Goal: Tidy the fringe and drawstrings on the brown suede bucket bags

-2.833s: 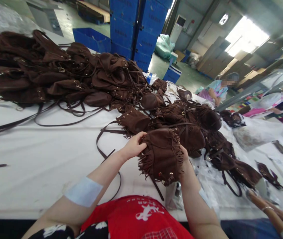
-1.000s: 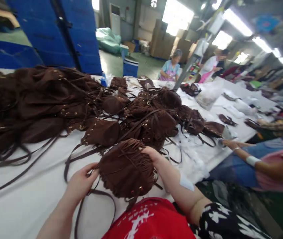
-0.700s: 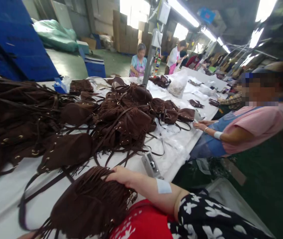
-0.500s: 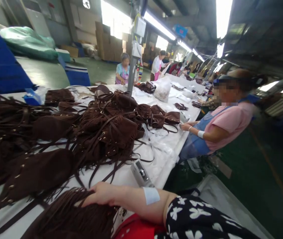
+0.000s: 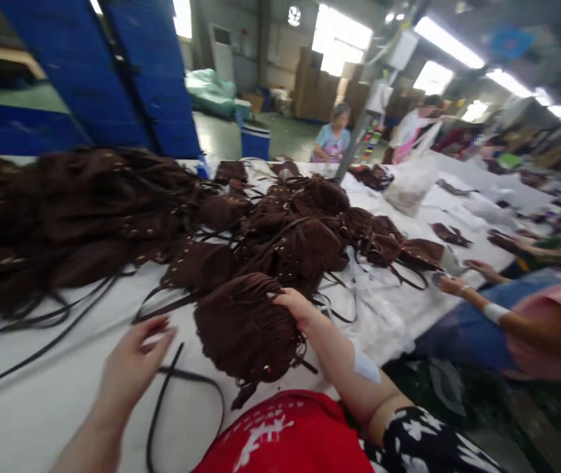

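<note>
My right hand [image 5: 296, 307] grips the edge of a dark brown fringed bag [image 5: 244, 328], its fingers partly hidden behind the fringe. The bag is tilted over the white table, close in front of my red apron. My left hand [image 5: 137, 355] hovers to the left of the bag, apart from it. Its fingers are loosely bent, with a gap between thumb and forefinger and nothing between them. Below that hand a dark strap [image 5: 186, 376] curves across the table toward me. Another brown bag [image 5: 201, 263] with metal eyelets lies just behind the held one.
A big heap of brown bags [image 5: 83, 197] fills the left side of the white table [image 5: 29, 368], and more are piled in the middle. Clear plastic [image 5: 376, 315] lies to the right. A co-worker's hand [image 5: 450, 284] works at the right edge. A grey post [image 5: 357, 144] rises behind.
The view has swung left. My right hand has brought the fringed bag up and away from the near edge. My left hand has come into view.
</note>
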`<state>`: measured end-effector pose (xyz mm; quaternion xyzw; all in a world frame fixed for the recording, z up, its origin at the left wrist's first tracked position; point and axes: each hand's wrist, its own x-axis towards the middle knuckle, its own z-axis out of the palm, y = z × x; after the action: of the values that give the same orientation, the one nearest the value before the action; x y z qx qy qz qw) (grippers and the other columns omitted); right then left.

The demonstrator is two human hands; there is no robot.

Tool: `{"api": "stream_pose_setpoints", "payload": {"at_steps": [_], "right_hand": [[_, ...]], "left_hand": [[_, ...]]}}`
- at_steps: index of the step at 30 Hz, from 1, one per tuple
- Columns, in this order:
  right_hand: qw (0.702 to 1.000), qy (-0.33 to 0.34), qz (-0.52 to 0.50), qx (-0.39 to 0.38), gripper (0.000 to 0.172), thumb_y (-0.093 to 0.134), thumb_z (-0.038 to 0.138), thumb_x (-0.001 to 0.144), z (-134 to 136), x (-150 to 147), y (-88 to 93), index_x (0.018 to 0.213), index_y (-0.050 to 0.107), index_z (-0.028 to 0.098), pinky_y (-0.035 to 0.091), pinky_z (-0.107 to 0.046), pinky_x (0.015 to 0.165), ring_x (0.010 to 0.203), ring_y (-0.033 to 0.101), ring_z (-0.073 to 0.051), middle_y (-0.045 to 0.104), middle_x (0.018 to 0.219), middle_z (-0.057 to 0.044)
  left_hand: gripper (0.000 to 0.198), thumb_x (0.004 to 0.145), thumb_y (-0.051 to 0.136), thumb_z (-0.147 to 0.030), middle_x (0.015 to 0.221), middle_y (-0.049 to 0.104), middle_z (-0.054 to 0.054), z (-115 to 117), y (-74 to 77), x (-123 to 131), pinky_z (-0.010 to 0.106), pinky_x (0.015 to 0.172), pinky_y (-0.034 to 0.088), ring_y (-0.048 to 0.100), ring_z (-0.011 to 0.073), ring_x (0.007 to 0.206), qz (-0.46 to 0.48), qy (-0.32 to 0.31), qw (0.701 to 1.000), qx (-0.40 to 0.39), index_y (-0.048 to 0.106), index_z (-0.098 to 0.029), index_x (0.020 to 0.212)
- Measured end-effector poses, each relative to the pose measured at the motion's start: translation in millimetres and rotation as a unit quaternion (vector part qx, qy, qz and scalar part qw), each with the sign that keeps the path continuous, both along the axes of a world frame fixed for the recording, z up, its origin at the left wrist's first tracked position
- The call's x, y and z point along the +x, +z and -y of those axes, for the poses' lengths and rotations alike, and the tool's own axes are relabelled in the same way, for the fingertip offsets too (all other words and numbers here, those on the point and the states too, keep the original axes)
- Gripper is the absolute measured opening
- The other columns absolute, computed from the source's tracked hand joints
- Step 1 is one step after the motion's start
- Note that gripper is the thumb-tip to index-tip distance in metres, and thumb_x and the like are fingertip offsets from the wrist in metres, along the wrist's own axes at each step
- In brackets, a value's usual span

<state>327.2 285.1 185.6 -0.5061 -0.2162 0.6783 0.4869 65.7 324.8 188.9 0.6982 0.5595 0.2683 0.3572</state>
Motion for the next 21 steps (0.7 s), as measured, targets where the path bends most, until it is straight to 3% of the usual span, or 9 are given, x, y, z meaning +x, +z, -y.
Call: {"api": "stream_pose_setpoints", "payload": {"at_steps": [3,7,11,17,21], "right_hand": [[1.000,0.009,0.001,0.016,0.033,0.082,0.035,0.053,1,-3,-6.8,0.074,0.070,0.012,0.050,-0.029,0.065,0.056,0.063,-0.015,0.069,0.063,-0.003],[0.999,0.024,0.010,0.019,0.027,0.079,0.032,0.057,8,-4,-11.3,0.074,0.070,0.012,0.050,-0.028,0.063,0.058,0.064,-0.016,0.071,0.066,-0.004],[0.999,0.028,0.023,0.010,0.029,0.080,0.031,0.055,11,-9,-14.6,0.076,0.071,0.012,0.051,-0.028,0.065,0.062,0.066,-0.018,0.072,0.071,-0.005],[1.000,-0.003,0.011,-0.005,0.023,0.075,0.027,0.057,1,-6,-24.5,0.075,0.069,0.014,0.053,-0.030,0.065,0.062,0.066,-0.019,0.072,0.068,-0.004],[0.998,-0.044,-0.025,-0.034,0.016,0.066,0.025,0.064,-6,6,-24.9,0.077,0.068,0.015,0.056,-0.033,0.071,0.067,0.068,-0.020,0.073,0.071,-0.005]], "left_hand": [[0.039,0.076,0.065,-0.042,0.106,0.062,0.004,11,-4.0,-8,0.031,0.070,0.055,0.064,0.0178,0.084,0.043,0.041,0.998,0.008,0.053,-0.020,0.107],[0.017,0.075,0.054,-0.029,0.088,0.062,0.000,6,-16.1,5,0.028,0.063,0.050,0.061,0.0147,0.069,0.026,0.091,0.995,0.014,0.052,-0.022,0.090],[0.013,0.066,0.051,-0.023,0.079,0.061,-0.002,1,-33.6,-4,0.029,0.072,0.049,0.060,0.0169,0.077,0.003,0.042,0.999,0.014,0.050,-0.023,0.079],[0.034,0.061,0.052,-0.027,0.092,0.067,0.003,6,-56.5,-23,0.030,0.066,0.051,0.064,0.0199,0.080,0.127,0.005,0.979,-0.162,0.055,-0.019,0.094],[0.026,0.063,0.049,-0.030,0.074,0.068,0.001,12,-57.2,-27,0.029,0.067,0.049,0.063,0.0190,0.074,0.088,-0.020,0.975,-0.203,0.063,-0.018,0.081]]}}
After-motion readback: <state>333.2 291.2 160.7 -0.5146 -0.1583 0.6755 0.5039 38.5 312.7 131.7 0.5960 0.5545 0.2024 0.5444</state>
